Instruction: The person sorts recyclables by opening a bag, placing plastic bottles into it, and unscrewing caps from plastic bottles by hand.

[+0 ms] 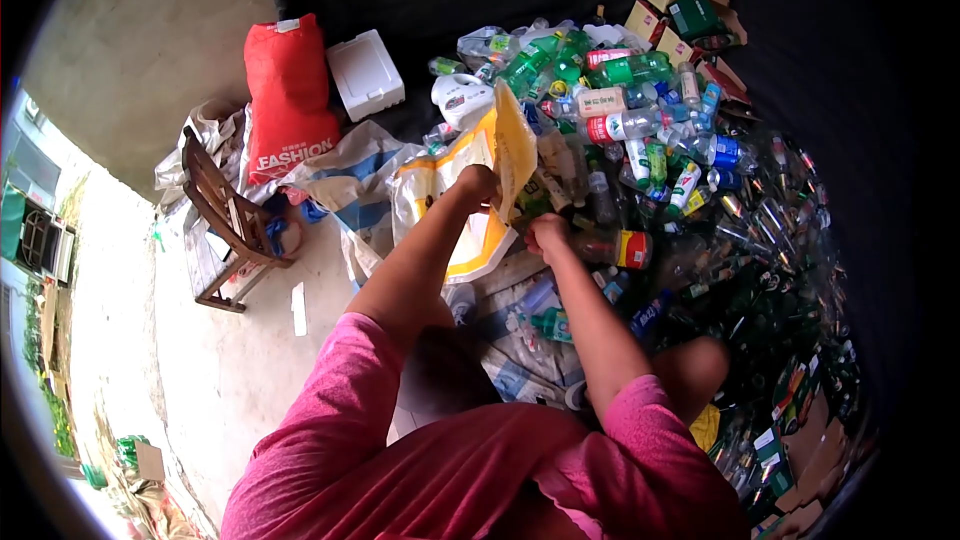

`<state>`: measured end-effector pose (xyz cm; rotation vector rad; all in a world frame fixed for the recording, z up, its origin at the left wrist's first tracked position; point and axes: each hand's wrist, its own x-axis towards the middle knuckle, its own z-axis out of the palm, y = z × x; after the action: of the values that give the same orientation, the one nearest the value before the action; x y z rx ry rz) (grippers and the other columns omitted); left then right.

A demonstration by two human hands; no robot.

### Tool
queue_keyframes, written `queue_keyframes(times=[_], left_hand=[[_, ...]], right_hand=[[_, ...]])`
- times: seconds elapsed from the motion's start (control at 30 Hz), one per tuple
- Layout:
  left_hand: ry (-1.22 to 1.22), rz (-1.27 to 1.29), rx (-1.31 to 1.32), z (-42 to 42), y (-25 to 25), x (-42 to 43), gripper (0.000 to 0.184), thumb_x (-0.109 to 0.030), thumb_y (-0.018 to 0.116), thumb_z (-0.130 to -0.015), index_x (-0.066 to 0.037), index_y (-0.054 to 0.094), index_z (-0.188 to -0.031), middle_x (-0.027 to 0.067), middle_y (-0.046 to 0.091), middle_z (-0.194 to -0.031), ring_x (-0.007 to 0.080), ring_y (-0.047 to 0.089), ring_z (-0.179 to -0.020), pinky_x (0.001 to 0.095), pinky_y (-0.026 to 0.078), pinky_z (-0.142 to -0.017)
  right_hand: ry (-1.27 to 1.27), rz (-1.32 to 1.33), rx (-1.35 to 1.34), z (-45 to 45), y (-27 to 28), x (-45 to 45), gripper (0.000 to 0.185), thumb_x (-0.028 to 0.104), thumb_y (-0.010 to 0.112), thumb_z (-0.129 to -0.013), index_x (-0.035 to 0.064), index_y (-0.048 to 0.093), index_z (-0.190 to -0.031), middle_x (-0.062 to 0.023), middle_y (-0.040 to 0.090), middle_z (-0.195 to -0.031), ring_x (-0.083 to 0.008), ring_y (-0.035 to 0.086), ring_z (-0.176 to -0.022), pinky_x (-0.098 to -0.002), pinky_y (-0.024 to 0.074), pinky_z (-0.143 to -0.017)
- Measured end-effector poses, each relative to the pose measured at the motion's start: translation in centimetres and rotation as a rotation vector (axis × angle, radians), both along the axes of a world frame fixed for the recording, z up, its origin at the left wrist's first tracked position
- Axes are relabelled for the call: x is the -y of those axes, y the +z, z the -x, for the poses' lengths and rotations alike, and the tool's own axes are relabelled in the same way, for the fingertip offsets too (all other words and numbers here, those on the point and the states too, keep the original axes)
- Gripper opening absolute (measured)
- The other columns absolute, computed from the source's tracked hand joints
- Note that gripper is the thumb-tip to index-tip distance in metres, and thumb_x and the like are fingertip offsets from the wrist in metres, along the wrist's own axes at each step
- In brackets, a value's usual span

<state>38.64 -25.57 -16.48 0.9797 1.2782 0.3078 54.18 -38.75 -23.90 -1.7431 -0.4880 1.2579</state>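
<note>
- Bag (pixel 455 180), white with yellow panels, mouth open, beside the heap of bottles (pixel 625 125).
- Left hand (pixel 478 186): fingers pinching the bag's rim.
- Right hand (pixel 547 234): fingers curled at its lower edge; cannot tell what they pinch.
- Red sack (pixel 290 95), lettered "FASHION"; bottle labels too small to read.

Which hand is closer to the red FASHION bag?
Left hand: it grips the patterned sack, right of the red bag; the right hand is farther off, near bottles.
</note>
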Motion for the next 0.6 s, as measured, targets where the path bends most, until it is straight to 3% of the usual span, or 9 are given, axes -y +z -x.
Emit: queue_keyframes(times=[0.1,0.2,0.27,0.33,0.4,0.47,0.5,0.53,0.6], left_hand=[[-0.005,-0.067,-0.012,-0.1,-0.1,-0.2,0.019,-0.007,0.067,-0.084,-0.005,0.067,-0.103,0.0110,0.065,-0.092,0.0250,0.065,-0.081,0.0410,0.056,-0.058],[-0.093,-0.232,-0.082,-0.4,-0.8,0.1,0.020,-0.009,0.067,-0.084,-0.004,0.068,-0.104,0.0129,0.066,-0.091,0.0247,0.066,-0.081,0.0390,0.055,-0.058],[-0.422,-0.392,-0.238,-1.1,-1.3,-0.1,0.021,-0.009,0.068,-0.083,-0.003,0.069,-0.103,0.0133,0.067,-0.090,0.0237,0.067,-0.079,0.0361,0.055,-0.058],[-0.493,-0.422,-0.309,-1.8,0.6,1.4,0.018,-0.011,0.066,-0.086,-0.004,0.071,-0.101,0.0113,0.068,-0.086,0.0225,0.066,-0.072,0.0343,0.055,-0.057],[-0.221,-0.353,-0.130,-2.1,1.2,2.6,0.017,-0.013,0.063,-0.088,-0.003,0.071,-0.099,0.0099,0.068,-0.082,0.0234,0.065,-0.066,0.0350,0.054,-0.055],[-0.277,-0.366,-0.119,-2.0,-0.6,1.7,0.020,-0.018,0.062,-0.090,-0.004,0.071,-0.100,0.0095,0.068,-0.081,0.0234,0.064,-0.064,0.0355,0.053,-0.055],[-0.268,-0.378,-0.124,-2.0,-1.2,1.4,0.018,-0.017,0.063,-0.088,-0.003,0.071,-0.096,0.0102,0.068,-0.080,0.0233,0.064,-0.062,0.0357,0.052,-0.053],[-0.257,-0.388,-0.129,-1.9,-2.3,0.9,0.017,-0.016,0.065,-0.086,-0.002,0.071,-0.092,0.0108,0.068,-0.078,0.0232,0.064,-0.061,0.0359,0.051,-0.052],[-0.623,-0.739,-0.564,-1.5,-5.0,-2.2,0.009,-0.006,0.066,-0.076,0.001,0.067,-0.071,0.0131,0.066,-0.065,0.0234,0.064,-0.051,0.0371,0.049,-0.044]], right_hand=[[-0.100,-0.059,-0.140,-0.7,-0.4,0.3,0.019,0.025,0.064,-0.090,0.0087,0.060,-0.098,-0.0043,0.063,-0.081,-0.0190,0.062,-0.066,-0.0360,0.0527,-0.056],[-0.210,-0.080,-0.187,0.1,5.1,0.8,0.027,0.034,0.066,-0.090,0.0094,0.058,-0.098,-0.0032,0.061,-0.081,-0.0181,0.061,-0.069,-0.0339,0.0509,-0.055],[-0.226,-0.069,-0.210,0.8,7.0,-0.1,0.033,0.039,0.067,-0.089,0.0093,0.057,-0.098,-0.0031,0.060,-0.081,-0.0175,0.060,-0.070,-0.0324,0.0493,-0.054],[0.067,-0.068,0.002,0.8,6.9,-1.2,0.037,0.040,0.067,-0.088,0.0086,0.056,-0.103,-0.0025,0.060,-0.080,-0.0167,0.059,-0.069,-0.0331,0.0496,-0.057],[0.157,-0.018,0.055,0.3,4.9,-2.3,0.028,0.033,0.066,-0.087,0.0082,0.060,-0.099,-0.0037,0.061,-0.080,-0.0162,0.059,-0.069,-0.0339,0.0487,-0.057],[0.181,-0.012,0.052,0.0,3.1,-2.7,0.022,0.026,0.065,-0.085,0.0059,0.063,-0.092,-0.0057,0.064,-0.078,-0.0173,0.060,-0.070,-0.0351,0.0473,-0.056],[0.109,-0.089,0.218,0.2,1.4,-2.9,0.021,0.023,0.065,-0.083,0.0028,0.065,-0.087,-0.0098,0.066,-0.077,-0.0202,0.062,-0.071,-0.0370,0.0483,-0.058],[0.108,-0.089,0.217,0.0,1.5,-2.5,0.021,0.023,0.065,-0.083,0.0028,0.065,-0.087,-0.0098,0.066,-0.077,-0.0202,0.062,-0.071,-0.0370,0.0483,-0.058],[0.076,-0.014,0.296,-1.5,1.8,-1.1,0.009,0.015,0.062,-0.087,0.0064,0.060,-0.085,-0.0043,0.057,-0.064,-0.0168,0.049,-0.046,-0.0336,0.0351,-0.041]])
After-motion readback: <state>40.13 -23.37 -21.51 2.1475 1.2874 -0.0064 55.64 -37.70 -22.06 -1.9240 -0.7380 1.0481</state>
